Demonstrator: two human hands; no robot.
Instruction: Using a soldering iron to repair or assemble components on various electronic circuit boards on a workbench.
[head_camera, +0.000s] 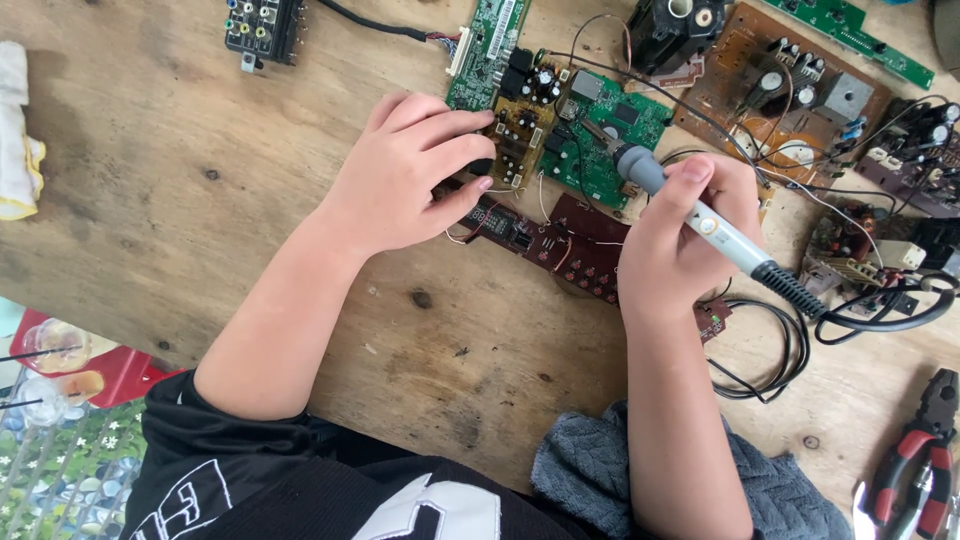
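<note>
Right hand (672, 232) gripping grey probe (690, 212) over green board (600, 140), left hand (405, 170) flat, fingers spread on board's near edge

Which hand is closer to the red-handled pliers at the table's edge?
Right. The right hand, holding the grey soldering iron, is closer to the red-handled pliers lying at the lower right. The left hand rests on the circuit boards, much farther away.

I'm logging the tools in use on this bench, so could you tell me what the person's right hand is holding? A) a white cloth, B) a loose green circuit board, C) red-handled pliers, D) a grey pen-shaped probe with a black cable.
D: the right hand grips the grey probe, its tip resting on the green circuit board, while the red-handled pliers lie untouched at the table's edge.
</note>
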